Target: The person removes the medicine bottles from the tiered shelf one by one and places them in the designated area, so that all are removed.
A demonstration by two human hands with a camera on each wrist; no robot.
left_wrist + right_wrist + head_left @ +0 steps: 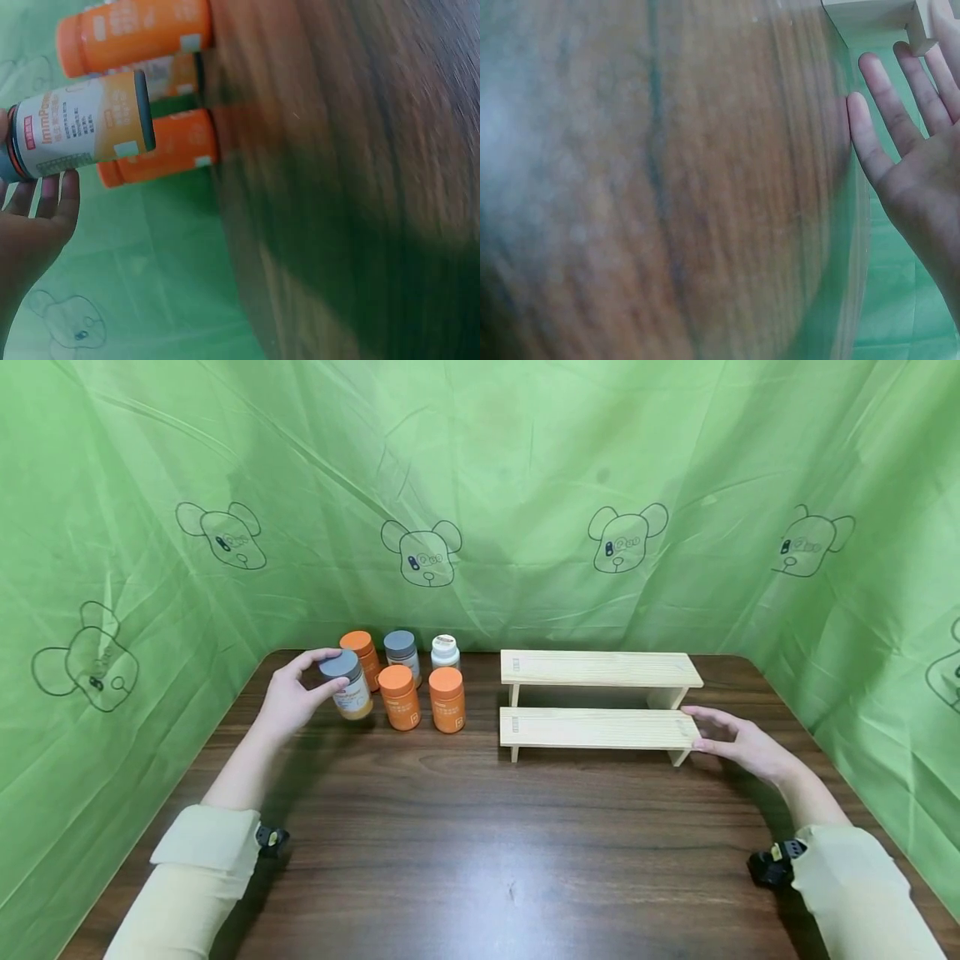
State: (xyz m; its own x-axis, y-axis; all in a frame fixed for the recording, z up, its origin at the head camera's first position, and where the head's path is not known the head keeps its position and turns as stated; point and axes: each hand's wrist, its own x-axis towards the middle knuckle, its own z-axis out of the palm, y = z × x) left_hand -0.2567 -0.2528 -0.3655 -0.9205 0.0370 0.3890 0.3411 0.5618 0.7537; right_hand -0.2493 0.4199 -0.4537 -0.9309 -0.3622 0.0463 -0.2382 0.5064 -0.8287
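Observation:
A supplement jar (pixel 352 697) with a grey lid, white label and yellow lower part is in my left hand (pixel 294 692). Thumb and fingers grip it round the lid, and in the left wrist view the jar (pixel 86 124) hangs slightly above the table. Close by stand orange jars (pixel 400 700), a second grey-lidded jar (pixel 402 652) and a small white bottle (pixel 445 652). My right hand (pixel 742 747) holds the right end of the lower step of a two-tier wooden shelf (pixel 600 727), thumb in front. In the right wrist view, its other fingers extend fairly straight.
The dark wooden table (pixel 480 843) spreads in front of the jars and shelf. A green curtain (pixel 525 468) with bear-head outlines surrounds it at the back and sides.

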